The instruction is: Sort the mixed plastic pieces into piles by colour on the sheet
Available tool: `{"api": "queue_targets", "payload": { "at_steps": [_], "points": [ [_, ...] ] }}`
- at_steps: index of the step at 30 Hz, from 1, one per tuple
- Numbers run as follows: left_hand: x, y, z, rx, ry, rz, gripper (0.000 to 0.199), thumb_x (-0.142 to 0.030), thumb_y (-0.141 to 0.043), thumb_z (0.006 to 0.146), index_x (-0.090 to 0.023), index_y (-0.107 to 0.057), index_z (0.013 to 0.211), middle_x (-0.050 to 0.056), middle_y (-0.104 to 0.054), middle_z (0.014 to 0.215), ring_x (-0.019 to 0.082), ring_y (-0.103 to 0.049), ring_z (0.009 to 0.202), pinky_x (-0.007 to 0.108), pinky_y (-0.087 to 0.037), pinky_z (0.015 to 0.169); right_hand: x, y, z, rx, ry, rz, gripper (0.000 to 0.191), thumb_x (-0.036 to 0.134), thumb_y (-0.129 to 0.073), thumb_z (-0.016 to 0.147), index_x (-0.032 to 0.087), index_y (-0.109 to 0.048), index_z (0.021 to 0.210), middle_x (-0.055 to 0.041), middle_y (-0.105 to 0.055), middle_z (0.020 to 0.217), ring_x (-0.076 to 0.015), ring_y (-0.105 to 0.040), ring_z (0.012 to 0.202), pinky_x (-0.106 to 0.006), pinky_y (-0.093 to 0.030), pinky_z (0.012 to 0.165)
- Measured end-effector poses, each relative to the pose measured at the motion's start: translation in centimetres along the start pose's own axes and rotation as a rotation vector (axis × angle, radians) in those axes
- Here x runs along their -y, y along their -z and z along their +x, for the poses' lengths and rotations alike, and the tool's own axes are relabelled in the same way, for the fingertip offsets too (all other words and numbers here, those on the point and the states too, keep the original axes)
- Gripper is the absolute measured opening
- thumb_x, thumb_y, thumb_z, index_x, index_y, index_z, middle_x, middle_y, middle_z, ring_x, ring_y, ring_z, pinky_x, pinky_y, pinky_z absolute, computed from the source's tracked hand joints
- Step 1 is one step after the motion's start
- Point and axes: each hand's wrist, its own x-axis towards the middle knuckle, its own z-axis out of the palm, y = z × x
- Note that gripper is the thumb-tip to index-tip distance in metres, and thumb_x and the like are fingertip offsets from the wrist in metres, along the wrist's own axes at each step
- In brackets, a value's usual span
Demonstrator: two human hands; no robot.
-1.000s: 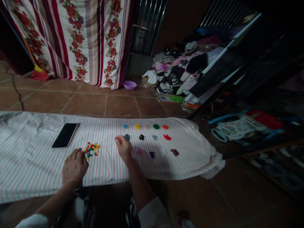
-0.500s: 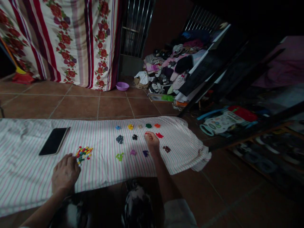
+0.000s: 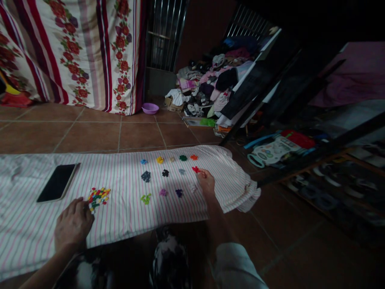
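My right hand (image 3: 207, 181) reaches to the small red pile (image 3: 195, 169), thumb and fingertips pinched at its edge; a small red piece seems to be between them. My left hand (image 3: 74, 221) rests palm down on the striped cloth (image 3: 120, 216), fingers stretched out, fingertips beside a mixed pile of small red, yellow, green and white pieces (image 3: 100, 197). Small one-colour piles lie around the right hand: orange (image 3: 194, 157), dark green (image 3: 183, 158), pale grey (image 3: 182, 171), whitish (image 3: 193, 188), purple (image 3: 179, 193) and black (image 3: 165, 173). My right forearm covers part of the cloth.
A dark-screened phone (image 3: 57, 183) lies on the cloth at left. More piles, such as lime green (image 3: 146, 198) and yellow (image 3: 159, 159), sit mid-cloth. Beyond are a tiled floor (image 3: 96, 134), a purple basin (image 3: 150, 108), heaped clothes (image 3: 210, 80) and a shoe rack (image 3: 325, 188) at right.
My right hand has moved right with a red piece, from near the black pile to the red pile. The pale grey pile now shows. My left hand stays by the mixed pile.
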Motion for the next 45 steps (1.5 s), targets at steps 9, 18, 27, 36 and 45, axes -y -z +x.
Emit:
{"api": "queue_targets", "payload": {
  "at_steps": [9, 18, 27, 36, 45],
  "points": [
    [-0.2, 0.1, 0.1, 0.024, 0.016, 0.012, 0.031, -0.025, -0.037, 0.087, -0.01, -0.059, 0.104, 0.021, -0.059, 0.126, 0.034, -0.057, 0.114, 0.05, -0.046, 0.095, -0.7, 1.2, 3.1, -0.034, -0.076, -0.412, 0.03, 0.028, -0.045, 0.072, 0.018, -0.071, 0.085, -0.0071, -0.071, 0.081, -0.0211, -0.062, 0.077, -0.032, -0.047, 0.076],
    [0.4, -0.9, 0.0, -0.052, -0.036, 0.068, 0.03, -0.026, -0.035, 0.089, -0.012, -0.058, 0.102, 0.018, -0.061, 0.123, 0.032, -0.06, 0.109, 0.046, -0.048, 0.091, -1.1, 0.3, 5.5, 0.099, -0.087, -0.65, 0.029, 0.019, -0.046, 0.08, 0.019, -0.074, 0.089, -0.0074, -0.071, 0.086, -0.0197, -0.062, 0.078, -0.031, -0.046, 0.076],
    [0.6, -1.1, -0.1, -0.072, -0.025, 0.084, 0.03, -0.027, -0.035, 0.089, -0.014, -0.058, 0.102, 0.015, -0.061, 0.123, 0.031, -0.06, 0.107, 0.045, -0.048, 0.089, -2.0, -0.5, 6.2, 0.149, -0.136, -0.648, 0.025, 0.017, -0.054, 0.076, 0.017, -0.075, 0.09, -0.0085, -0.072, 0.09, -0.0212, -0.066, 0.084, -0.032, -0.05, 0.081],
    [1.0, -1.8, -0.1, -0.124, -0.05, 0.072, 0.026, -0.027, -0.038, 0.088, -0.016, -0.058, 0.1, 0.014, -0.062, 0.12, 0.029, -0.06, 0.104, 0.043, -0.046, 0.087, -1.5, -0.6, 5.8, 0.193, -0.131, -0.576, 0.037, 0.013, -0.051, 0.066, 0.017, -0.073, 0.094, -0.0083, -0.072, 0.096, -0.0223, -0.066, 0.096, -0.032, -0.049, 0.089],
    [1.3, -2.4, 0.1, -0.168, -0.075, 0.026, 0.022, -0.021, -0.043, 0.085, -0.015, -0.059, 0.098, 0.016, -0.064, 0.117, 0.029, -0.057, 0.111, 0.042, -0.044, 0.092, -0.7, -0.7, 6.2, 0.198, -0.029, -0.585, 0.039, 0.024, -0.049, 0.067, 0.015, -0.071, 0.099, -0.0139, -0.069, 0.089, -0.0297, -0.065, 0.088, -0.045, -0.05, 0.083]
  ]
}}
